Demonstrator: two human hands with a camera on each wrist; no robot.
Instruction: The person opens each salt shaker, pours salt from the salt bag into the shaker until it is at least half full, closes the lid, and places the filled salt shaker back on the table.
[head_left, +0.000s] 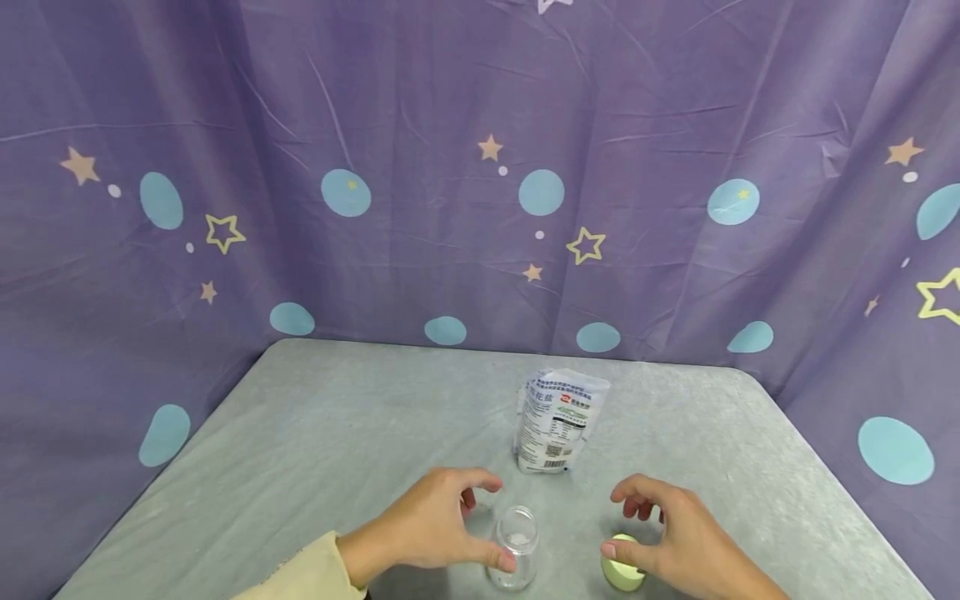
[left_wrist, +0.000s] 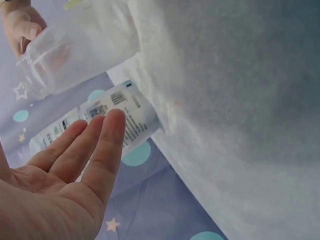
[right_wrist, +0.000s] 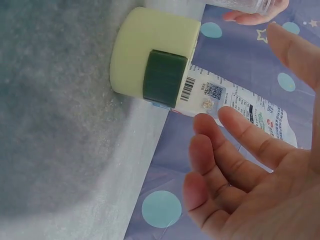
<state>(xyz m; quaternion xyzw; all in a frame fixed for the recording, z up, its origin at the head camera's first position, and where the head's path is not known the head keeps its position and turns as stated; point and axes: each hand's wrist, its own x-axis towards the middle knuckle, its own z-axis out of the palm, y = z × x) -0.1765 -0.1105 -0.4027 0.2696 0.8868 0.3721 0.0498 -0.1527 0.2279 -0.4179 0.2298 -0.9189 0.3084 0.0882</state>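
A clear jar [head_left: 517, 546] with its mouth uncovered stands upright near the front of the table, a little white matter visible inside. My left hand [head_left: 442, 521] curves around the jar's left side, thumb in front of it; in the left wrist view the fingers [left_wrist: 102, 155] are extended and apart from the jar [left_wrist: 85, 45]. A pale yellow-green lid [head_left: 622, 571] with a dark green tab [right_wrist: 165, 77] sits on the table to the right. Above it hovers my right hand [head_left: 675, 533], fingers loosely bent, touching nothing in the right wrist view.
Behind the jar stands a white printed pouch [head_left: 558, 425], upright on the grey cloth-covered table [head_left: 360, 425]. A purple curtain [head_left: 450, 250] with stars and blue dots hangs along the back and both sides.
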